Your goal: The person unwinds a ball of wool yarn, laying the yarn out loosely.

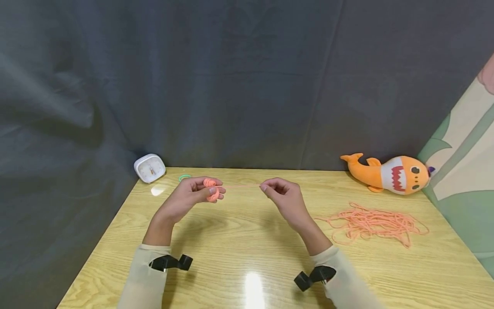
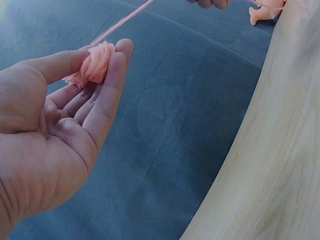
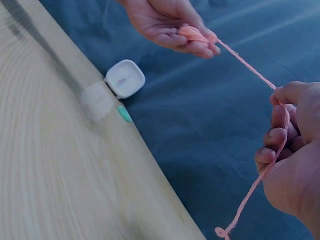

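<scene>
My left hand (image 1: 189, 196) holds a small bundle of coral yarn (image 2: 98, 62), pinched between thumb and fingers, above the far part of the table. From the bundle a strand of yarn (image 3: 245, 62) runs taut across to my right hand (image 1: 284, 201). There the thumb and index finger pinch it, and the strand's loose length hangs down past the curled fingers in the right wrist view, with a small loop low down. On the table to the right lies a loose, tangled heap of the same yarn (image 1: 380, 224).
A white square clock (image 1: 150, 168) stands at the table's far left corner, near a small green ring (image 1: 184, 177). An orange plush shark (image 1: 386, 174) lies at the back right. Behind the wooden table (image 1: 231, 240) hangs a dark curtain (image 1: 231, 86).
</scene>
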The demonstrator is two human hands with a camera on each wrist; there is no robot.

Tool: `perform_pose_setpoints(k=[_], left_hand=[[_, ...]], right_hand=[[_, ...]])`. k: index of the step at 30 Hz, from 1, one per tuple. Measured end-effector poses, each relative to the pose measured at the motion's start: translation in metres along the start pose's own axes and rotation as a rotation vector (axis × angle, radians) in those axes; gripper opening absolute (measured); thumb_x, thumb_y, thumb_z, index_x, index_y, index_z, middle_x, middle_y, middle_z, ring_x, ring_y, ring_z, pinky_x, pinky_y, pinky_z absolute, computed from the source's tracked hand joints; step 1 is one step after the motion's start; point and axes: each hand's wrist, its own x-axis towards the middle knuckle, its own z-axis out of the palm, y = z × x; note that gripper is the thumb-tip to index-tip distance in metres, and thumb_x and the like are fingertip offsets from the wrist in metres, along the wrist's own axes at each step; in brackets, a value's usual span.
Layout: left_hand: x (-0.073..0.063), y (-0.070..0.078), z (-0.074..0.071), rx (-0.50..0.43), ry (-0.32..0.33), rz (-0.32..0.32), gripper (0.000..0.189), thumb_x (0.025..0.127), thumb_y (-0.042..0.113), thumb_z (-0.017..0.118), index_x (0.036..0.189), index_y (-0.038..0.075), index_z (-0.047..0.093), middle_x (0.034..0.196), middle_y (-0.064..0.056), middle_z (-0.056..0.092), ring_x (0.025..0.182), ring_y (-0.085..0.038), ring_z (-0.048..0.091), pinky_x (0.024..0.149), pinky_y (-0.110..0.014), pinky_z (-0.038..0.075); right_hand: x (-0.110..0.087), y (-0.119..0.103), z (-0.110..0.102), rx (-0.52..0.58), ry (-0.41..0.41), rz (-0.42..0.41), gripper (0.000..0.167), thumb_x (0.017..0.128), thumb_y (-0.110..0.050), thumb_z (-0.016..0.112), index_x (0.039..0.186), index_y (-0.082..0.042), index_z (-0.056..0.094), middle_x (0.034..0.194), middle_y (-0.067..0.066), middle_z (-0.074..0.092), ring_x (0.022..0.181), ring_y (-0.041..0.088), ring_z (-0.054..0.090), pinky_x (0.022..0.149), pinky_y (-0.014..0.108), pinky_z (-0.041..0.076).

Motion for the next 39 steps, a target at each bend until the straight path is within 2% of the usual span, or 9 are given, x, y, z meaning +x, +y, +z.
perform_pose_setpoints(k=[7,17,22,27,33,39], left_hand=[[-0.001,0.001,-0.003,0.001,0.0,0.014,0.038,0.102,0.013,0.064,0.133,-0.008,0.06,0.115,-0.005,0.077,0.101,-0.011,0.075,0.088,-0.026,0.06],[-0.002,-0.002,-0.005,-0.004,-0.01,0.013,0.037,0.102,0.014,0.065,0.133,-0.007,0.061,0.117,-0.006,0.077,0.102,-0.012,0.076,0.089,-0.027,0.06],[-0.002,-0.002,-0.004,-0.009,-0.014,0.006,0.04,0.102,0.015,0.065,0.135,-0.007,0.06,0.119,-0.009,0.076,0.101,-0.012,0.076,0.089,-0.027,0.061],[-0.001,-0.002,-0.002,-0.014,-0.019,0.007,0.041,0.102,0.014,0.065,0.135,-0.008,0.059,0.12,-0.014,0.076,0.1,-0.011,0.076,0.089,-0.027,0.061],[-0.001,-0.001,-0.004,-0.005,0.007,0.005,0.041,0.102,0.015,0.065,0.135,-0.008,0.059,0.122,-0.017,0.075,0.101,-0.012,0.076,0.09,-0.026,0.06],[-0.001,-0.002,-0.007,-0.004,0.024,-0.002,0.041,0.103,0.017,0.065,0.135,-0.007,0.06,0.121,-0.014,0.075,0.102,-0.012,0.076,0.092,-0.027,0.06]], right_hand=[[-0.004,-0.004,-0.026,-0.032,0.047,0.015,0.027,0.101,-0.023,0.069,0.11,0.002,0.073,0.087,-0.005,0.064,0.077,0.01,0.052,0.068,0.025,0.047],[-0.014,-0.005,-0.061,-0.09,0.1,0.018,0.031,0.101,-0.024,0.068,0.111,0.005,0.071,0.087,-0.007,0.065,0.075,0.008,0.051,0.061,0.024,0.046],[-0.019,-0.006,-0.077,-0.097,0.146,0.018,0.023,0.102,-0.024,0.067,0.106,-0.003,0.074,0.082,-0.009,0.061,0.074,0.008,0.049,0.061,0.025,0.043],[-0.021,-0.007,-0.092,-0.053,0.185,0.014,0.014,0.101,-0.022,0.068,0.101,-0.01,0.074,0.074,-0.007,0.052,0.069,0.011,0.045,0.057,0.03,0.037],[-0.023,-0.003,-0.107,-0.002,0.218,0.009,0.016,0.1,-0.021,0.069,0.102,-0.006,0.073,0.072,-0.007,0.051,0.069,0.01,0.045,0.06,0.028,0.039],[-0.027,0.0,-0.122,0.114,0.252,-0.017,0.014,0.1,-0.014,0.069,0.102,-0.001,0.072,0.072,-0.005,0.052,0.068,0.011,0.045,0.061,0.027,0.039]])
